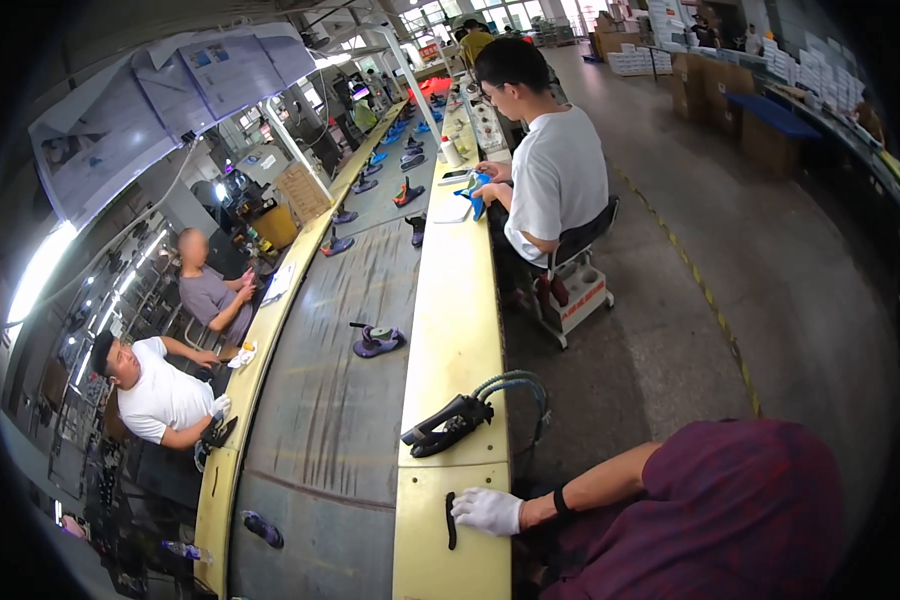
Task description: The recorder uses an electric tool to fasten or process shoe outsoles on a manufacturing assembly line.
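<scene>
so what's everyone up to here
The camera wearer's gloved right hand is over the yellow bench, fingers at a black strip lying there. A black tool sits farther along. Beyond it, a seated co-worker in white handles a blue piece. A purple shoe sits on the grey belt, with more shoes farther up.

tube light (40, 272) glaring at l, bright windows (520, 14) up top, fisheye bend nr edges, v dark corners

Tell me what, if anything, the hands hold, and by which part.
The gloved right hand meets the black strip along its upper part; whether it grips or only touches cannot be told. The left hand is not in view.
</scene>
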Motion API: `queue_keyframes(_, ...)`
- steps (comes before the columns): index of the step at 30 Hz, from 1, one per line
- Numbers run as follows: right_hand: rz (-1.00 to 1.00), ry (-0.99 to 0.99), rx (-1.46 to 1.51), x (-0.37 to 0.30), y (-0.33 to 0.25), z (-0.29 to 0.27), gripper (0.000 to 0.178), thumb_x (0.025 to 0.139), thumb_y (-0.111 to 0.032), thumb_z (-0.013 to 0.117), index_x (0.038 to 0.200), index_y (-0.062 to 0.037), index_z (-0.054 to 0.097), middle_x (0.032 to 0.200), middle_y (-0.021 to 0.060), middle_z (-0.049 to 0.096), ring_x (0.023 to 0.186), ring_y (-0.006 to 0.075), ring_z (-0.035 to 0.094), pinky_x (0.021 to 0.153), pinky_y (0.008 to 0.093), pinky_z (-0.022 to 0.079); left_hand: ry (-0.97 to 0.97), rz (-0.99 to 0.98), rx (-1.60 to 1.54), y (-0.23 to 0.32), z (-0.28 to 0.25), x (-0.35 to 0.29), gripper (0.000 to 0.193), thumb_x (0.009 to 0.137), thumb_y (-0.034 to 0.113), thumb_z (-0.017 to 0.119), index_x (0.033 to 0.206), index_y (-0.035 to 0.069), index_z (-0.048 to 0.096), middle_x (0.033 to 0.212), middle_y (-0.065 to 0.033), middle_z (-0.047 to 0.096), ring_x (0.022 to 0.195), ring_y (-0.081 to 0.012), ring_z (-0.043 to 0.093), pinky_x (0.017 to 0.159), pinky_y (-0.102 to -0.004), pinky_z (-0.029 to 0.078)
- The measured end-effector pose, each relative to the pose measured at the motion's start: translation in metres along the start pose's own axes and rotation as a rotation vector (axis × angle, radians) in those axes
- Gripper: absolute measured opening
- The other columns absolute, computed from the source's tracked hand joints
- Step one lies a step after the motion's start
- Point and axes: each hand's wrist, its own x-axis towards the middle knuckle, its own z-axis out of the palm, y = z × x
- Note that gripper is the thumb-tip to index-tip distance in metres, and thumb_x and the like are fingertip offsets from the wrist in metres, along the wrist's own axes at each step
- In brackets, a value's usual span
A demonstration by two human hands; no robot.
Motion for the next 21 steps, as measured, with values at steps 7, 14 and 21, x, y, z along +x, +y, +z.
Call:
queue_keyframes(7, 0.006, 0.013, 0.014, 0.002, 0.0, 0.001, 0.022, 0.087, -0.017, 0.065, 0.106, -0.0055, 0.069, 0.125, 0.0118, 0.068, 0.123, 0.0323, 0.062, 0.112, 0.0436, 0.045, 0.009, 0.043, 0.007, -0.003, -0.004, 0.0, 0.053, 0.106, 0.037, 0.059, 0.142, -0.001, 0.06, 0.128, -0.0258, 0.066, 0.127, -0.0461, 0.057, 0.118, -0.0635, 0.035)
queue_keyframes(14, 0.007, -0.006, -0.007, 0.001, 0.001, -0.001, 0.024, 0.087, -0.017, 0.065, 0.108, -0.0056, 0.069, 0.125, 0.0119, 0.068, 0.125, 0.032, 0.062, 0.112, 0.0438, 0.045, -0.134, -0.11, -0.172, 0.014, -0.037, 0.016, 0.051, 0.106, 0.036, 0.058, 0.14, -0.002, 0.061, 0.13, -0.0256, 0.066, 0.129, -0.0454, 0.056, 0.118, -0.0634, 0.035)
queue_keyframes(21, 0.009, 0.001, -0.005, 0.001, 0.002, -0.001, 0.025, 0.086, -0.018, 0.065, 0.108, -0.006, 0.07, 0.125, 0.0113, 0.069, 0.124, 0.0315, 0.063, 0.112, 0.0436, 0.046, -0.065, -0.113, -0.181, 0.027, -0.055, 0.024, 0.051, 0.106, 0.036, 0.056, 0.14, -0.002, 0.061, 0.13, -0.0248, 0.067, 0.129, -0.0444, 0.057, 0.117, -0.0625, 0.036)
